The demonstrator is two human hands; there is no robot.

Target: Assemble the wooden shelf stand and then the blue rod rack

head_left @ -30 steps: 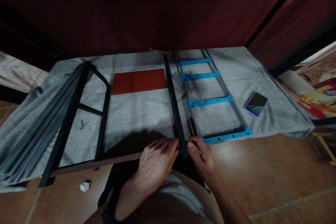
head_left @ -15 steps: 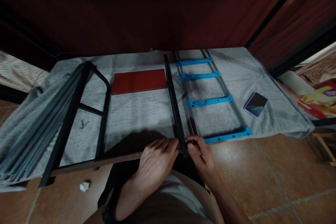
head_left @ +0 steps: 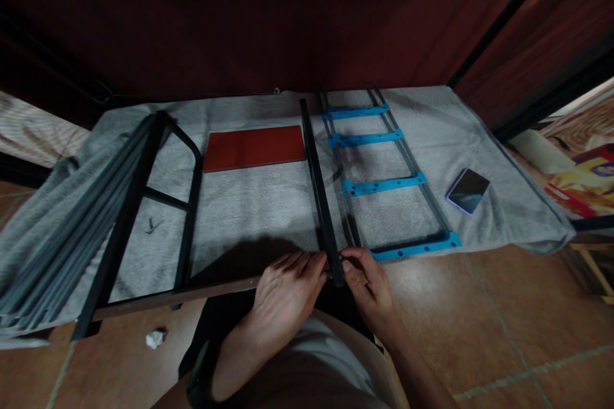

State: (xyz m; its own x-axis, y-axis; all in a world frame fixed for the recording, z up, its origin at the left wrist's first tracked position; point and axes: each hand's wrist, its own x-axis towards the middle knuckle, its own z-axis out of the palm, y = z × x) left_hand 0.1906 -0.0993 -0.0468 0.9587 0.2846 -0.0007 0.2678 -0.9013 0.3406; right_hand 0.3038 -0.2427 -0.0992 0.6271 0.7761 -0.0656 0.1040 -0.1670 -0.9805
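Several fingers of left hand (head_left: 288,287) bent snugly around brown rail (head_left: 177,298), beside near end of black bar (head_left: 323,204); right hand (head_left: 370,287) nearly closed opposite, any held item we cannot tell. Beyond: red panel (head_left: 254,148).

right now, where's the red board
In the head view, the red board lies on the grey cloth, left of centre, between the black frame on its left and the black bar on its right.
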